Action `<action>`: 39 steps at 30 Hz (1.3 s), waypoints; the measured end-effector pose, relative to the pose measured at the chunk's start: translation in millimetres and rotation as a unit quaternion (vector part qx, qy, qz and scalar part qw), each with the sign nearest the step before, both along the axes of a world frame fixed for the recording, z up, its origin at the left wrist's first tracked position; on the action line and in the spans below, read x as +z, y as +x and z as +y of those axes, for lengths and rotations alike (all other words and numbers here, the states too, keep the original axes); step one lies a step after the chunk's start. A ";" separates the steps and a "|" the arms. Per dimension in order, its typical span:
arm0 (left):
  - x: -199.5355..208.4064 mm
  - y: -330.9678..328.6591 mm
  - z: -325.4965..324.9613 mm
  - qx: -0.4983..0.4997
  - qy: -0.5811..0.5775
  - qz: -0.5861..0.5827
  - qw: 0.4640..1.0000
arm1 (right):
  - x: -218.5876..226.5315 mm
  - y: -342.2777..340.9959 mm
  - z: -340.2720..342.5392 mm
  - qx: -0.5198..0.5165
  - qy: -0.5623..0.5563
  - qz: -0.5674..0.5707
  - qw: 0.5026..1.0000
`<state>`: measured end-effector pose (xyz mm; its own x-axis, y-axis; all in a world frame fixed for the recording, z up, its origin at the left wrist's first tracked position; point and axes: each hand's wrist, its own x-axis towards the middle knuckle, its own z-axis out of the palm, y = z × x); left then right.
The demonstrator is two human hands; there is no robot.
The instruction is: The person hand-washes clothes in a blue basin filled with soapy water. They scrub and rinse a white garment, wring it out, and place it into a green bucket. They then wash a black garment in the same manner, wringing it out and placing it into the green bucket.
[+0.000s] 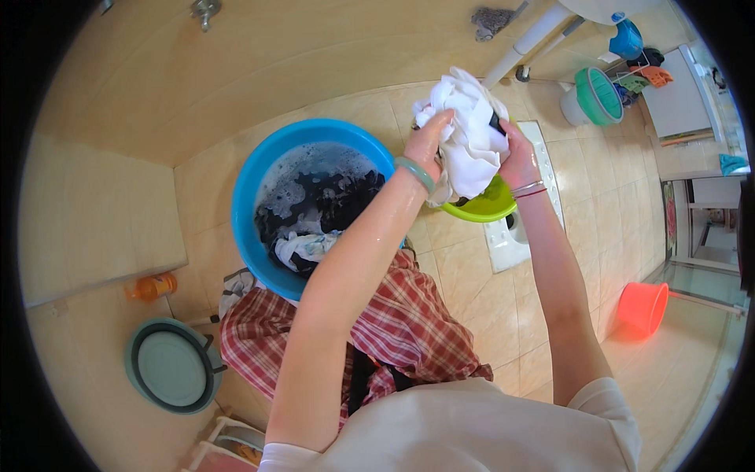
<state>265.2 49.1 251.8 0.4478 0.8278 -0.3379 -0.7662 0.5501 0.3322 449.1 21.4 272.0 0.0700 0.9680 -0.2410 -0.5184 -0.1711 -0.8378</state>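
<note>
A bunched white cloth garment (469, 145) with a dark patch is held up between my two hands. My left hand (429, 145), wearing a pale green bangle, grips its left side, and my right hand (519, 161) has hold of its right side. Below it stands a lime green basin (494, 203), mostly hidden by the garment. To the left, a large blue tub (250, 228) holds foamy water. Dark clothes (322, 200) soak in it, with a white and blue cloth (303, 247) near its front.
A white squat toilet (507, 256) lies in the tiled floor beside the basin. Farther right are a coral bucket (641, 308) and a white and green bin (586, 106). An orange bottle (151, 286) and a grey-green collapsible basin (171, 366) are at the left. A metal tap (205, 11) juts from the wall.
</note>
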 end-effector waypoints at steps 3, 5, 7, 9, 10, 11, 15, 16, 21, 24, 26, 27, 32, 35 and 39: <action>-57.9 21.4 1.3 0.043 -0.010 0.015 0.999 | -44.5 12.4 -0.3 -0.008 -0.023 -0.029 0.999; -63.5 36.9 -9.9 0.043 -0.040 0.022 0.998 | -67.1 31.4 -9.0 -0.028 -0.050 -0.069 0.996; -54.7 40.2 -18.9 0.044 -0.076 0.077 0.993 | -80.8 41.0 -16.4 -0.035 -0.071 -0.112 0.991; -71.6 40.4 -13.9 0.010 -0.066 0.063 0.996 | -89.2 38.6 -21.5 -0.054 -0.126 -0.152 0.979; -76.2 39.2 -11.8 -0.007 -0.058 0.054 0.997 | -92.7 38.6 -23.0 -0.063 -0.151 -0.173 0.971; -80.8 37.1 -11.0 -0.026 -0.066 0.064 0.995 | -97.9 41.3 -25.1 -0.041 -0.165 -0.209 0.963; -79.4 39.6 -15.2 -0.074 -0.103 0.134 0.983 | -114.3 45.2 -27.9 -0.023 -0.213 -0.310 0.926; -70.5 46.2 -18.0 -0.081 -0.111 0.154 0.978 | -120.7 54.8 -28.6 -0.051 -0.200 -0.372 0.905; -79.5 48.9 -19.7 0.005 -0.088 0.311 0.946 | -71.4 12.2 -27.2 -0.073 -0.121 -0.408 0.902; -92.2 25.5 -5.0 0.065 0.016 0.344 0.937 | -38.8 -58.9 -14.5 -0.028 -0.087 -0.251 0.964; -68.7 16.1 -6.5 0.046 0.098 0.389 0.915 | -28.2 -88.0 -9.3 0.002 -0.112 -0.125 0.986; -51.4 10.0 -11.8 0.057 0.198 0.494 0.844 | -42.4 -89.8 -0.7 -0.001 -0.098 -0.069 0.993; 22.3 -45.6 -18.8 0.020 0.359 0.669 0.650 | -64.7 -101.5 47.2 0.324 0.076 0.291 0.897; 32.8 -89.4 -12.7 -0.122 0.355 0.735 0.564 | -61.7 -139.0 50.9 0.164 -0.103 0.160 0.968; 14.7 -120.9 -13.6 -0.150 0.361 0.702 0.596 | -54.0 -179.3 45.6 0.080 -0.175 0.050 0.980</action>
